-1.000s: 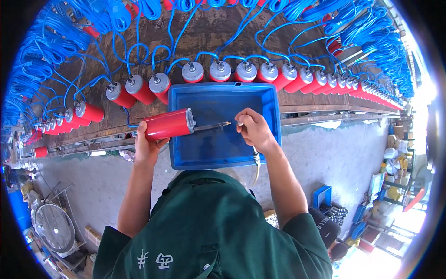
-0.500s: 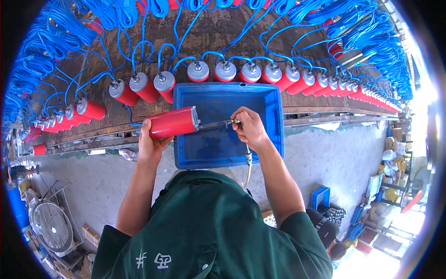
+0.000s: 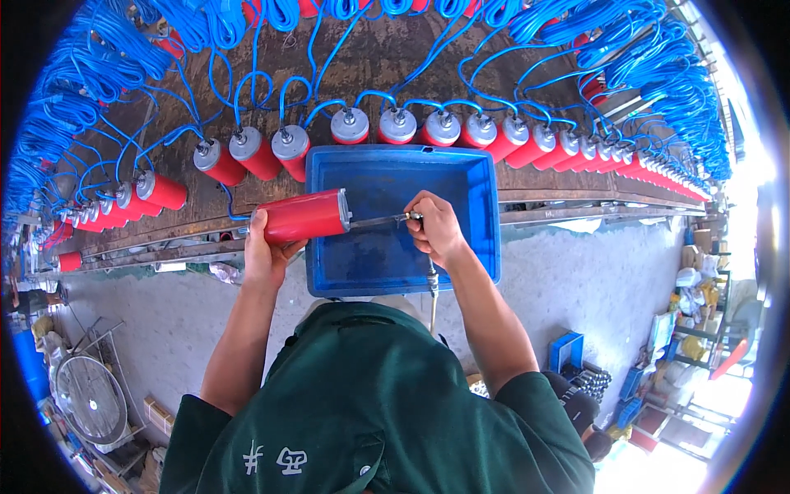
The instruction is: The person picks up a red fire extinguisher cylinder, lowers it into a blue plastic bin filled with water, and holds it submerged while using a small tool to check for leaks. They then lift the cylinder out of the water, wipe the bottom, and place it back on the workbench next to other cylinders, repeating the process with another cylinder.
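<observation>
My left hand (image 3: 266, 257) is closed round a red cylinder (image 3: 300, 217), which lies nearly level over the left side of a blue plastic tray (image 3: 485, 284). The cylinder's metal-capped end points right, and a blue cable (image 3: 233, 214) runs by its other end. Over the tray, my right hand (image 3: 434, 226) grips an air blow gun (image 3: 410, 216). Its thin metal nozzle points left and its tip is at the cap of the cylinder; whether they touch is hard to tell. A hose (image 3: 433, 300) hangs from the gun below my hand.
Behind the tray, a row of red cylinders (image 3: 351, 128) with grey caps stands along the worn table (image 3: 271, 66). Coiled blue cables (image 3: 86, 62) lie beyond. A fan (image 3: 92, 399) stands at lower left. At lower right are a blue crate (image 3: 566, 350) and a person's dark cap (image 3: 576, 403).
My right hand has shifted slightly left with the blow gun, and the hose hangs straighter. My left hand and the cylinder have hardly moved.
</observation>
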Demonstrator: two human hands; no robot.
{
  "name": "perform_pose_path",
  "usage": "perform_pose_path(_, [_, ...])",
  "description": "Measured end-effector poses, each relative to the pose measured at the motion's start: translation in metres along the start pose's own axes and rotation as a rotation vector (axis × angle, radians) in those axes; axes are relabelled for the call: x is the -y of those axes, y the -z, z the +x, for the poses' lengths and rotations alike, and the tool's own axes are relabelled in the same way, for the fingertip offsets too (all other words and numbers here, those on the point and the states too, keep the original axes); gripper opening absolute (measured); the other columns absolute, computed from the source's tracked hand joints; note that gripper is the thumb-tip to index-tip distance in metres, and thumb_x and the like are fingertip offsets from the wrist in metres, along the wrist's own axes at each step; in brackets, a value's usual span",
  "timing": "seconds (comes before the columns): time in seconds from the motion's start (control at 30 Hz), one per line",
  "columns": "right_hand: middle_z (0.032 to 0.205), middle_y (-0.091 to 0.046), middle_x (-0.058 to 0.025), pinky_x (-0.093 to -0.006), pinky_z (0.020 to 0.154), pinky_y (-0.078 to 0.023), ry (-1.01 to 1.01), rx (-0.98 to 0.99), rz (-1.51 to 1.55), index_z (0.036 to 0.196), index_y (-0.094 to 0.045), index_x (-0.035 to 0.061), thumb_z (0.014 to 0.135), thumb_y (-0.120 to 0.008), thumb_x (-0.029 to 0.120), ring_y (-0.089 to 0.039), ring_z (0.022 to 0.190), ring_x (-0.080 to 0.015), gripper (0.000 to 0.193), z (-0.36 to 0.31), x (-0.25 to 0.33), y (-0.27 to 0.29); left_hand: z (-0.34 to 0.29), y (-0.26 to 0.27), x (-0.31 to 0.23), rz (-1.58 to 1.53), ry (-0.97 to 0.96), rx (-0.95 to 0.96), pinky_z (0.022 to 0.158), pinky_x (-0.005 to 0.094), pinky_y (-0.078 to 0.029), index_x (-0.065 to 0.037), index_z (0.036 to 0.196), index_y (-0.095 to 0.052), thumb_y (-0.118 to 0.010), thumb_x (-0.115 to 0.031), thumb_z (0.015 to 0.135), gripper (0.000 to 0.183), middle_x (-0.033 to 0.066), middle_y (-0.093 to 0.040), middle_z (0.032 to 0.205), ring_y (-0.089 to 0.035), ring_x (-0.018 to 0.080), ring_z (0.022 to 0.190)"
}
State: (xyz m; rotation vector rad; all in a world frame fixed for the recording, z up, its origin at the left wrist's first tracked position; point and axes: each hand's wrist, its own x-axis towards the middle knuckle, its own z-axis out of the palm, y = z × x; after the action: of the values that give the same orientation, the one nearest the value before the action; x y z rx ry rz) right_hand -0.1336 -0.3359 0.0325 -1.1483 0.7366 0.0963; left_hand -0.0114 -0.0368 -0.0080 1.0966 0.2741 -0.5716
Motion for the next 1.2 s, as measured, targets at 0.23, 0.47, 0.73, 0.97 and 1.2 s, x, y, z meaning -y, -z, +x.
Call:
perform_pose_path(0.23, [0.077, -0.049, -0.0047, -0.0257, 0.045, -0.030, -0.036, 0.163, 0.112, 0.111, -0.057, 0.0053, 0.100, -0.051, 0.008, -0.035, 0.053, -0.0106, 0.013, 0.000, -0.002, 0.019, -0.004, -0.005, -0.006, 0.026, -0.012, -0.059, 0.090, 0.0444, -0.067, -0.005, 0.140, -0.057, -0.059, -0.059, 0.104, 0.065, 0.0170, -0.072, 0.129, -0.076, 0.0298, 0.111])
perform_pose_path(0.47, [0.097, -0.069, -0.0160, -0.0359, 0.065, -0.058, 0.521, -0.002, -0.273, 0.141, -0.046, 0.0030, 0.101, -0.065, 0.012, -0.068, 0.075, -0.0209, 0.045, -0.101, 0.114, 0.122, -0.024, -0.041, -0.002, 0.122, -0.299, -0.180, 0.062, 0.0396, -0.070, 0.008, 0.130, -0.058, -0.079, -0.027, 0.095, 0.053, 0.0207, -0.072, 0.119, -0.079, 0.0307, 0.092])
perform_pose_path(0.73, [0.069, -0.054, -0.0027, -0.0316, 0.044, -0.039, -0.148, -0.200, -0.207, 0.087, -0.055, 0.0089, 0.107, -0.062, 0.034, -0.050, 0.052, -0.0119, 0.033, -0.084, -0.021, 0.280, -0.009, -0.134, 0.050, 0.104, -0.087, -0.129, 0.061, 0.0425, -0.071, 0.003, 0.129, -0.058, -0.085, -0.023, 0.091, 0.053, 0.0170, -0.071, 0.117, -0.077, 0.0302, 0.095])
perform_pose_path(0.97, [0.079, -0.060, -0.0080, -0.0353, 0.047, -0.049, -0.024, -0.473, -0.639, 0.120, -0.062, 0.0058, 0.098, -0.058, 0.012, -0.060, 0.058, -0.0176, 0.023, -0.048, -0.084, 0.352, 0.020, -0.160, 0.102, 0.166, 0.061, -0.205, 0.068, 0.0457, -0.071, 0.000, 0.135, -0.057, -0.085, -0.033, 0.092, 0.061, 0.0174, -0.070, 0.122, -0.076, 0.0322, 0.104])
perform_pose_path(1.2, [0.102, -0.072, -0.0312, -0.0575, 0.088, -0.057, 0.171, -0.649, -1.078, 0.147, -0.047, 0.0174, 0.098, -0.054, 0.017, -0.073, 0.102, -0.0493, 0.049, 0.015, -0.081, 0.383, 0.050, -0.122, 0.121, 0.158, 0.218, -0.229, 0.080, 0.0486, -0.068, -0.002, 0.139, -0.056, -0.082, -0.043, 0.095, 0.065, 0.0177, -0.070, 0.126, -0.075, 0.0354, 0.104])
